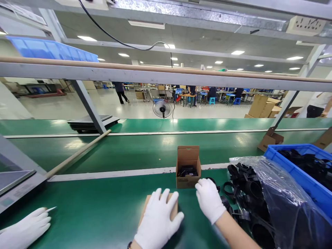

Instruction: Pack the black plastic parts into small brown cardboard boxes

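Observation:
My left hand (158, 221), in a white glove, lies with spread fingers over a small closed cardboard box (174, 207) on the green belt. To its right my right hand (209, 200), also gloved, has its fingers curled together beside the front corner of an open cardboard box (188, 182). Whatever those fingers may hold is hidden; a black loop (217, 188) shows just behind them. Inside the open box, whose lid flap stands up, lie black items (187, 171). Close to my right forearm is a pile of black ring-like parts (252, 188).
A clear plastic bag (282, 197) and a blue bin (282, 151) of black parts stand at right. A co-worker's gloved hand (32, 224) with a thin white-tipped item is at lower left, near a scale-like device (15, 183). A wooden stick (77, 154) crosses the belt (103, 197).

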`<state>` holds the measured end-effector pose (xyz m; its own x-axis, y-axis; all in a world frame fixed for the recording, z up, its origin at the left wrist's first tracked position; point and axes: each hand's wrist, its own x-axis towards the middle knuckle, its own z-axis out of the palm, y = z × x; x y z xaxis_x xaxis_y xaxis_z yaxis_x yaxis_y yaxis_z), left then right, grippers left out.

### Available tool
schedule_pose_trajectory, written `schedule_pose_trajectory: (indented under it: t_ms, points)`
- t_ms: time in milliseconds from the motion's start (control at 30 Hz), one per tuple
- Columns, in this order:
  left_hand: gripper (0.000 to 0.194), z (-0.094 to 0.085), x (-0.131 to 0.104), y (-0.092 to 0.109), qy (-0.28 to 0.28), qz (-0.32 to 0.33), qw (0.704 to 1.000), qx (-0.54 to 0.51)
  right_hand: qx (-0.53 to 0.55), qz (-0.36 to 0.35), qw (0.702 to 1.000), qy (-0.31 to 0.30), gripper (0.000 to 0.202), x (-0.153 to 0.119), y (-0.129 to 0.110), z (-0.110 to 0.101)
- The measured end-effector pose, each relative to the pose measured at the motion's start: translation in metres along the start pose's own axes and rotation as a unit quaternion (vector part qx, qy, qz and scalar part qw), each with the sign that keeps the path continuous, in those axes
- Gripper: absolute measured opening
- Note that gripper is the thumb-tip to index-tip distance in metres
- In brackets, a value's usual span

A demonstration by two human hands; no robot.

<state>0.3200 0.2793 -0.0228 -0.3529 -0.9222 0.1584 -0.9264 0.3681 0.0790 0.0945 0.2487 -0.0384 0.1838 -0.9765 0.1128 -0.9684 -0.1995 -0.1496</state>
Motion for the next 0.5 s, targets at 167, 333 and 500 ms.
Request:
schedule_pose_trajectory:
  t_ms: [167, 333, 500]
  points:
    - [0.055, -0.001, 0.028, -0.048, 0.106, -0.069, 0.989, 0.076, -0.018, 0.028, 0.998, -0.057, 0.025, 0.020, 0.031, -0.006]
    - [0.043, 0.013, 0.067, -0.035, 0.128, 0.040, 0.991, 0.009, 0.047, 0.043, 0.998, 0.021, 0.029, -0.009, 0.018, 0.018]
    - [0.029, 0.024, 0.087, -0.010, 0.063, 0.067, 0.996, 0.002, 0.188, -0.056, 0.958, 0.211, 0.068, -0.070, 0.015, 0.065]
